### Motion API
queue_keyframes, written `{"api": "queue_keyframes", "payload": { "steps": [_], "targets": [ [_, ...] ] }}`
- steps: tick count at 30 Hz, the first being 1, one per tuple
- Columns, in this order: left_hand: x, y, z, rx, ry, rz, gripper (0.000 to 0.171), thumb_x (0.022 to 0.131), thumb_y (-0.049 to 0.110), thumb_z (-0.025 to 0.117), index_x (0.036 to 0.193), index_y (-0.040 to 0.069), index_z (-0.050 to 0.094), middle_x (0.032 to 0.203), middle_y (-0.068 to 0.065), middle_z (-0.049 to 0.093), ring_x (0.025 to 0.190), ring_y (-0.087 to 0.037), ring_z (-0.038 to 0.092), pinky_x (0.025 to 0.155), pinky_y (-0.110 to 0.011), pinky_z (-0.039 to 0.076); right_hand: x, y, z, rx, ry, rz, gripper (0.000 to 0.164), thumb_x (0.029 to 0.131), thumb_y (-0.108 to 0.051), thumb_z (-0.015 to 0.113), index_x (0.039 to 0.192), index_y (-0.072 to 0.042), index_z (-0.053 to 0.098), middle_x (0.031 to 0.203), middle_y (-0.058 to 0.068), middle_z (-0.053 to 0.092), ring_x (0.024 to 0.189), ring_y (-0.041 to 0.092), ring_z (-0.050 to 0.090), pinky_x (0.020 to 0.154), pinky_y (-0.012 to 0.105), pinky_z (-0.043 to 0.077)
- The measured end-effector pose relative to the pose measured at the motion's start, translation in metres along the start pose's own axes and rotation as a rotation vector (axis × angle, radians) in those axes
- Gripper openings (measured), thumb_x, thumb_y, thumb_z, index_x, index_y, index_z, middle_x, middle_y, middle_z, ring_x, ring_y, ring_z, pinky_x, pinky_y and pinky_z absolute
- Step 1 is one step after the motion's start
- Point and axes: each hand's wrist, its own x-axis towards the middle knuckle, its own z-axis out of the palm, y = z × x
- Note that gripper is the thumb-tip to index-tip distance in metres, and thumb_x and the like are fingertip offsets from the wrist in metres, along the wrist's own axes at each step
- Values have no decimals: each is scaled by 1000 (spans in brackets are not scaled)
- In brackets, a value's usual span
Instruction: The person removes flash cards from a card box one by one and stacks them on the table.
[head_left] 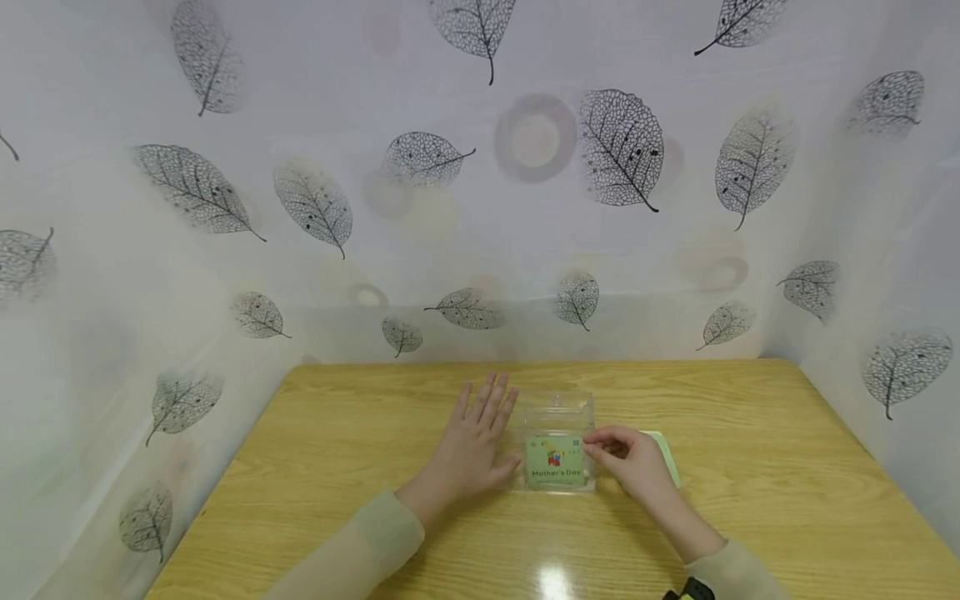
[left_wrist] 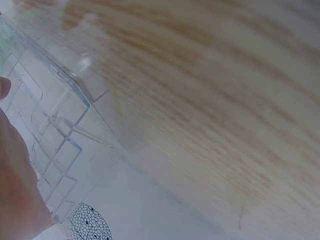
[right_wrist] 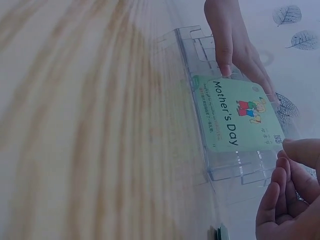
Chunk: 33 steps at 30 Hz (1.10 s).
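Note:
A green card (head_left: 555,473) printed "Mother's Day" with a cartoon picture lies over a clear plastic box (head_left: 558,402). My right hand (head_left: 639,467) pinches the card's upper right corner between thumb and fingers. Along the box's left side, my left hand (head_left: 471,446) is spread with straight fingers, the thumb close to the card. In the right wrist view, the left thumb tip reaches the edge of the card (right_wrist: 240,117). Dividers of the clear box (left_wrist: 60,125) show beside the left hand (left_wrist: 20,185) in the left wrist view.
A pale green, round-cornered object (head_left: 667,457) lies on the table just right of my right hand, partly hidden by it. The wooden table (head_left: 360,417) meets a leaf-patterned white curtain (head_left: 480,242) at the back and sides.

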Motion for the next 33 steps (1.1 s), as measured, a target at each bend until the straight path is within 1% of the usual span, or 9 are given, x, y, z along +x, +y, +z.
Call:
{"api": "queue_keyframes", "payload": {
  "steps": [5, 12, 15, 17, 22, 24, 28, 33],
  "targets": [
    [0, 0, 0, 4, 9, 2, 101, 101, 73, 43, 171, 7, 14, 179, -19, 7, 167, -36, 16, 134, -57, 22, 1, 0, 1, 8, -1, 6, 12, 94, -6, 78, 105, -1, 79, 95, 9, 76, 80, 2, 62, 73, 17, 55],
    [0, 0, 0, 10, -3, 1, 101, 101, 74, 43, 171, 7, 13, 179, -18, 3, 167, -35, 15, 135, -56, 20, 0, -1, 1, 7, 4, 6, 11, 94, -5, 78, 104, -1, 80, 94, 9, 77, 78, 2, 62, 71, 17, 55],
    [0, 1, 0, 9, 2, 0, 101, 101, 73, 44, 171, 7, 14, 179, -19, 7, 166, -36, 17, 135, -57, 21, 1, -1, 3, 6, 3, -5, 10, 93, -5, 79, 103, -1, 80, 93, 9, 77, 77, 2, 62, 71, 18, 55],
    [0, 1, 0, 7, 4, -1, 101, 100, 73, 44, 171, 7, 14, 179, -19, 8, 167, -36, 15, 135, -57, 21, 1, -1, 3, 7, -1, -12, 10, 93, -5, 79, 102, -1, 80, 93, 9, 77, 77, 2, 62, 70, 18, 55],
    [0, 1, 0, 4, 4, 0, 101, 101, 73, 44, 171, 7, 12, 179, -18, 1, 167, -36, 13, 135, -57, 20, 2, -1, 4, 16, -8, -9, 10, 92, -6, 81, 100, -1, 80, 91, 7, 75, 76, 3, 60, 68, 19, 54],
    [-1, 1, 1, 2, 3, 1, 101, 101, 73, 43, 171, 7, 11, 179, -18, 1, 167, -36, 14, 135, -57, 19, 1, -1, 4, 24, -7, -7, 10, 91, -5, 81, 99, 0, 79, 90, 7, 74, 75, 4, 59, 68, 18, 53],
    [-1, 1, 1, 2, 15, 4, 100, 101, 73, 43, 171, 6, 14, 179, -18, 4, 166, -36, 17, 135, -57, 19, 1, -1, 4, 25, -5, -7, 10, 90, -5, 82, 98, -1, 79, 89, 7, 75, 75, 3, 59, 67, 18, 53],
    [0, 0, 2, 15, 21, 2, 101, 101, 73, 43, 171, 7, 14, 179, -19, 8, 166, -36, 17, 134, -57, 22, 1, -1, 4, 14, 7, -14, 9, 89, -6, 83, 97, -2, 79, 94, 9, 78, 75, 2, 60, 68, 18, 53]
  ]
}}
